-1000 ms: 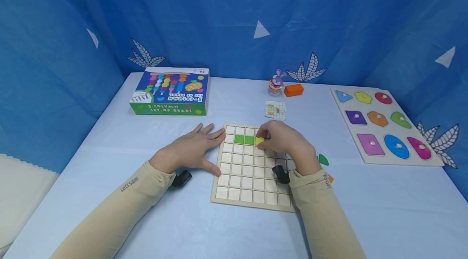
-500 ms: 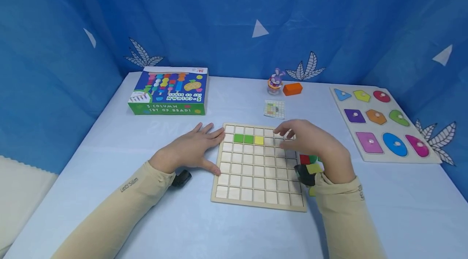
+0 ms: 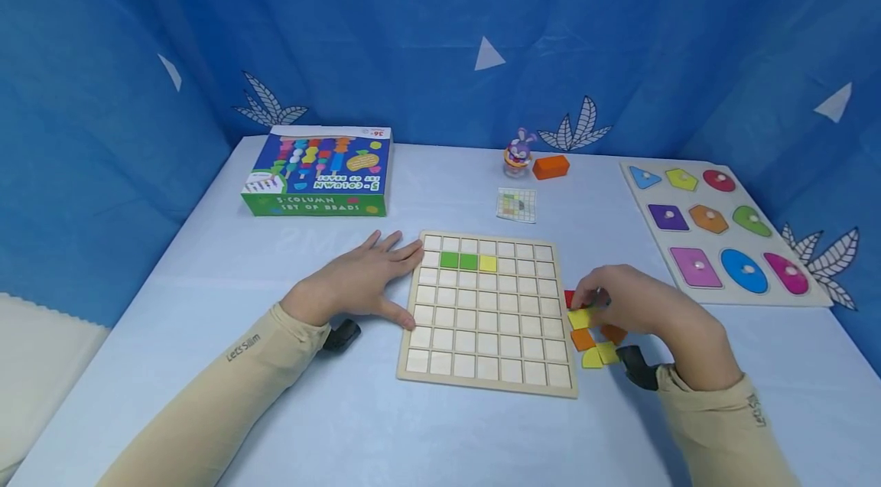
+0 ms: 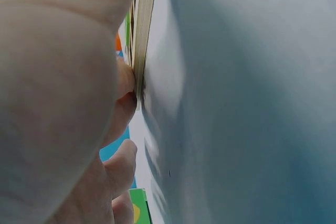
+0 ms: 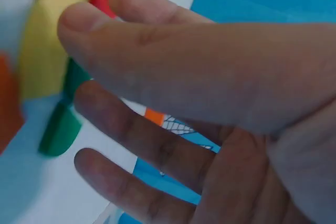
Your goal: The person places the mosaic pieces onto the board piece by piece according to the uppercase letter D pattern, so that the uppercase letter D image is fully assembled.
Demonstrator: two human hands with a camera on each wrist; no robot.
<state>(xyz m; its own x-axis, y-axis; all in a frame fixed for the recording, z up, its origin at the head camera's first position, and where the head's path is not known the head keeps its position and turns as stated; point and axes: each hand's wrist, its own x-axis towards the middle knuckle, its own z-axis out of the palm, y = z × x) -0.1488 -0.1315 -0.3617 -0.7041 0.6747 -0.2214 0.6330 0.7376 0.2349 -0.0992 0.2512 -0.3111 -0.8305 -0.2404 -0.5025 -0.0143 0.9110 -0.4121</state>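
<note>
left hand [image 3: 358, 284] lay flat, fingers straight, bracing the square wooden grid board [image 3: 486, 353]. right hand [image 3: 636, 307] reached the loose coloured wooden tiles [image 3: 593, 338] just right of it; grip unclear. best: pinch one tile, keep board pinned.

Left hand [image 3: 358, 284]: flat, palm down, fingers straight and spread.
Right hand [image 3: 636, 309]: palm down, fingers loosely bent, forearm extended forward.
</note>
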